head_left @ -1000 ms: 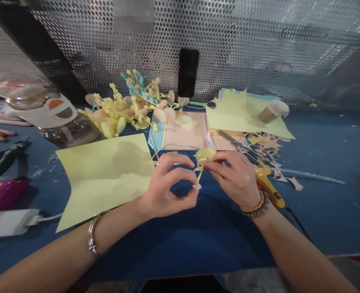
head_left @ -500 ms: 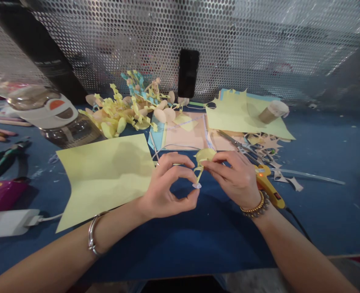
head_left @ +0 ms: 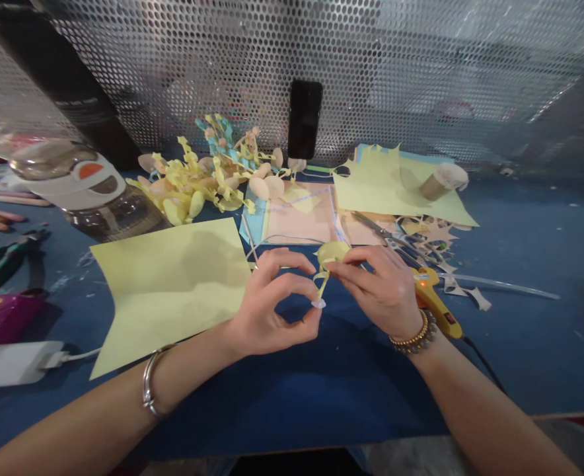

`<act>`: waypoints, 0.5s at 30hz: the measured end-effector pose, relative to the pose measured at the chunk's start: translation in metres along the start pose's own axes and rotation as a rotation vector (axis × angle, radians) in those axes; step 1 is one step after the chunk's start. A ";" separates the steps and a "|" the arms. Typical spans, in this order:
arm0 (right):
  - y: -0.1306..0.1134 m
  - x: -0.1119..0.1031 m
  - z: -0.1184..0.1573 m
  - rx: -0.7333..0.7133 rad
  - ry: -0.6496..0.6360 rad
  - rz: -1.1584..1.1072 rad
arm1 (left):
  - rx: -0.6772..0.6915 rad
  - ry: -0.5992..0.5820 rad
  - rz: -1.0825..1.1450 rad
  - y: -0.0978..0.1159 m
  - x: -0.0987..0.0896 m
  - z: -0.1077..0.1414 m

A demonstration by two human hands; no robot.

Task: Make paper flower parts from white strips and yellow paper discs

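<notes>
My left hand [head_left: 277,304] pinches the small pale end of a yellow paper piece [head_left: 324,281] between thumb and finger, its other fingers curved. On the right, my right hand [head_left: 378,284] holds the upper part of the same piece, near a rounded yellow leaf shape [head_left: 332,251], with its fingertips. A curled strip spans the gap between the hands. Left of my left hand lies a large yellow paper sheet [head_left: 173,284]. A yellow glue gun [head_left: 438,307] with a lit orange light rests beside my right wrist.
Paper flowers [head_left: 197,178] and a jar [head_left: 108,205] stand at the back left. Behind my hands are pink sheets [head_left: 302,221], scissors [head_left: 384,233] and paper scraps [head_left: 435,238]. A phone [head_left: 304,120] leans on the mesh. Pliers [head_left: 2,261] lie far left.
The pale end at my left fingertips has tilted slightly. Both hands have stayed almost in place, with the same grips.
</notes>
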State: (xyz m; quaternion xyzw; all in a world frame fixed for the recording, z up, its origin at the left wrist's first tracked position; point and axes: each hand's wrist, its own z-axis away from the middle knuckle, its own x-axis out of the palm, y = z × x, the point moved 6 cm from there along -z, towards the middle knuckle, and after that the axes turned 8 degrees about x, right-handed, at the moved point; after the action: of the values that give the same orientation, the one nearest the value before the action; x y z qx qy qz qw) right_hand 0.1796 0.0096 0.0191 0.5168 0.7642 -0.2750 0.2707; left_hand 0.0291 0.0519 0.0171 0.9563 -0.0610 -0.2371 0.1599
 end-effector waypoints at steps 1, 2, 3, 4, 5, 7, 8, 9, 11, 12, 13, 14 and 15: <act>0.000 0.000 0.000 0.000 0.000 -0.001 | 0.000 -0.003 0.000 0.000 0.000 0.000; 0.000 0.000 0.000 0.000 0.000 0.000 | 0.000 -0.006 0.000 0.000 0.000 0.000; 0.000 0.000 0.000 0.001 0.000 0.001 | 0.003 -0.006 0.000 -0.001 0.000 0.000; 0.000 0.000 0.000 0.001 0.000 0.002 | 0.004 -0.008 0.001 -0.001 0.000 0.001; 0.000 0.000 0.000 0.001 -0.001 0.003 | 0.007 -0.009 0.001 -0.001 0.000 0.001; 0.000 0.000 0.000 -0.001 -0.004 0.003 | 0.010 -0.013 0.002 -0.001 0.000 0.001; 0.000 0.000 0.000 -0.002 -0.006 0.004 | 0.013 -0.014 0.003 -0.001 0.000 0.001; 0.000 0.001 0.000 -0.003 -0.007 0.004 | 0.016 -0.015 0.002 0.000 0.000 0.001; 0.000 0.001 0.000 -0.004 -0.009 0.002 | 0.022 -0.015 0.001 0.000 0.000 0.001; 0.000 0.001 0.000 -0.004 -0.008 -0.001 | 0.025 -0.016 0.001 0.001 0.000 0.001; 0.000 0.001 0.000 -0.004 -0.007 -0.004 | 0.028 -0.016 0.000 0.001 0.000 0.000; 0.000 0.001 0.000 -0.005 -0.007 -0.007 | 0.030 -0.018 0.000 0.001 0.000 0.000; 0.000 0.001 0.000 -0.006 -0.008 -0.007 | 0.030 -0.018 0.000 0.001 0.000 0.000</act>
State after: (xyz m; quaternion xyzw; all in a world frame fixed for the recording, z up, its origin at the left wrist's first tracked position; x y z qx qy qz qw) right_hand 0.1789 0.0100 0.0186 0.5122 0.7658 -0.2757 0.2741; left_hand 0.0291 0.0507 0.0179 0.9564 -0.0660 -0.2448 0.1448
